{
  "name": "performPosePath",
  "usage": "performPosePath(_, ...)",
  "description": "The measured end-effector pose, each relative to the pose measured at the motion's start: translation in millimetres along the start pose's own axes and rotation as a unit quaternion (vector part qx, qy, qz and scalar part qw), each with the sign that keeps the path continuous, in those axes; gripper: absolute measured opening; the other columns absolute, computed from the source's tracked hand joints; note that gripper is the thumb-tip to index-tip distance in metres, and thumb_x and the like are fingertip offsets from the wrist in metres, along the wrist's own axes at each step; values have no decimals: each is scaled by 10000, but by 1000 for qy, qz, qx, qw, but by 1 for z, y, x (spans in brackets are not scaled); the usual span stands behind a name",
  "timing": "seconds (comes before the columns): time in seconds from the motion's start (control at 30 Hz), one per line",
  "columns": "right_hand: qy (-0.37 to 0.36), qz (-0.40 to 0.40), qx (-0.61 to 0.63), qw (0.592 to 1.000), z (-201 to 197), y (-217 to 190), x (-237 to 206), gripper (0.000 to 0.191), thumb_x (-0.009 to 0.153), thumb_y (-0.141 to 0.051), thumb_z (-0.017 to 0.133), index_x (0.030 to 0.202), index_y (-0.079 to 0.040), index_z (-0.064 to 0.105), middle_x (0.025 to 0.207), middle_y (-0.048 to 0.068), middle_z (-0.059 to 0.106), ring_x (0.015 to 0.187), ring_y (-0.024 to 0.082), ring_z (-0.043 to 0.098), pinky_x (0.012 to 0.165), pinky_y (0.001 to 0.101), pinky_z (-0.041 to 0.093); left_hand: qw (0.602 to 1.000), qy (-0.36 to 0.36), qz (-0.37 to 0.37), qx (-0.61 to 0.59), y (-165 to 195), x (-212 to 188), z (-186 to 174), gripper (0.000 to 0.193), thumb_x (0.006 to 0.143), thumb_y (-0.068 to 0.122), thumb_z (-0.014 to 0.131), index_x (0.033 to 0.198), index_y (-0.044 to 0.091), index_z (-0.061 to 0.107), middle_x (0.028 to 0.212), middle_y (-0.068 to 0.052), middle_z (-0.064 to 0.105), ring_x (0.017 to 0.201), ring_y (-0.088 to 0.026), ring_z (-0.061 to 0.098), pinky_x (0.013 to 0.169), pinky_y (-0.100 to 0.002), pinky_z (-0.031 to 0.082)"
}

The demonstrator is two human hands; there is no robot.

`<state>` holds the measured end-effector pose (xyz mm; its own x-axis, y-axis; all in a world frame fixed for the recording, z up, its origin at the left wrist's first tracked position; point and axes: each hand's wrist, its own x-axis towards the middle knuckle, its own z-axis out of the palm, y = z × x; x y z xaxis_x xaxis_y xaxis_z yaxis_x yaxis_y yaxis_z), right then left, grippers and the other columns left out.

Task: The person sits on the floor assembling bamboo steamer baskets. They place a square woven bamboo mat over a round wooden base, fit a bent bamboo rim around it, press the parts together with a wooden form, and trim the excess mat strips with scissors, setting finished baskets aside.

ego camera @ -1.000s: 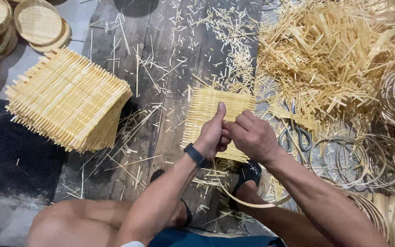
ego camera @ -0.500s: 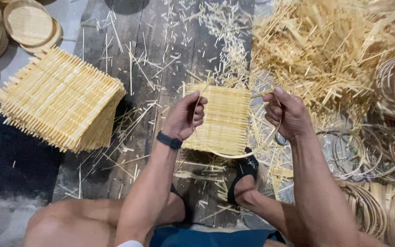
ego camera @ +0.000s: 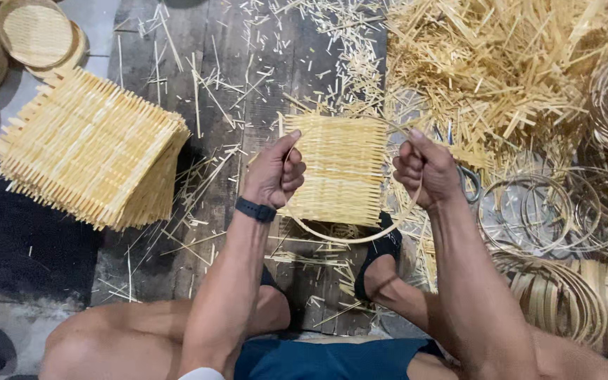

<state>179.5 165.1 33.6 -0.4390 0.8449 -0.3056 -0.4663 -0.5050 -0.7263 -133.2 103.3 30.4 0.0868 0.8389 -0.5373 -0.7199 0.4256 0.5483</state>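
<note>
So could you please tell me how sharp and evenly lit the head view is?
Head view: soft, even light; left hand, right hand and woven bamboo mat sharp; mat stack casts a dark shadow to its right; no glare; floor at lower left dark.

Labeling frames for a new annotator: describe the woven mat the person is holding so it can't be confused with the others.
Start at the dark wooden board running down the middle of the floor. Just above the person's knees, the left hand and right hand hold one square woven mat between them. Unlike the stack of mats lying at the left, it is single, lifted, and has a thin bamboo hoop curving under it.
</note>
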Motion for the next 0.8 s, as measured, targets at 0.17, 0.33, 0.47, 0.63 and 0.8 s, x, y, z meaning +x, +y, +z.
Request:
performPosePath(0.17,18,-6,-75,997,-3,-4,-3,392,1037,-385,622,877,-32,678,589,-57,391,491,72,327,439,236,278,997,-50,18,-58,-10,0,-5,391,973,258,713,631,96,615,465,36,464,364,-67,365,308,-223,253)
performPosePath(0.33,52,2,6,999,3,9,-2,394,1019,-383,615,859,-28,672,576,-38,386,493,96,329,458,264,280,997,11,19,-72,-18,4,-11,386,955,310,619,722,16,709,502,-9,493,413,-108,385,385,-247,296)
performPosePath(0.47,65,0,-8,998,-7,11,3,423,1038,-369,663,752,-72,569,531,-62,311,435,74,261,383,247,221,996,-58,-24,-65,-24,9,-21,397,995,271,687,662,61,643,470,37,439,382,-80,334,334,-235,241)
performPosePath(0.63,60,-8,-91,994,-22,4,5,368,1046,-346,668,876,-21,637,613,-69,444,497,57,395,449,218,344,994,-57,-11,-92,-31,14,-29,380,992,290,668,690,59,646,491,18,451,407,-95,365,367,-242,274)
performPosePath(0.8,81,-34,-305,948,-31,32,17,308,855,-173,770,1106,-23,673,843,30,714,719,103,680,584,273,574,984,57,126,-109,-45,31,-43,220,963,322,688,981,126,787,539,48,480,415,-47,379,362,-199,289)
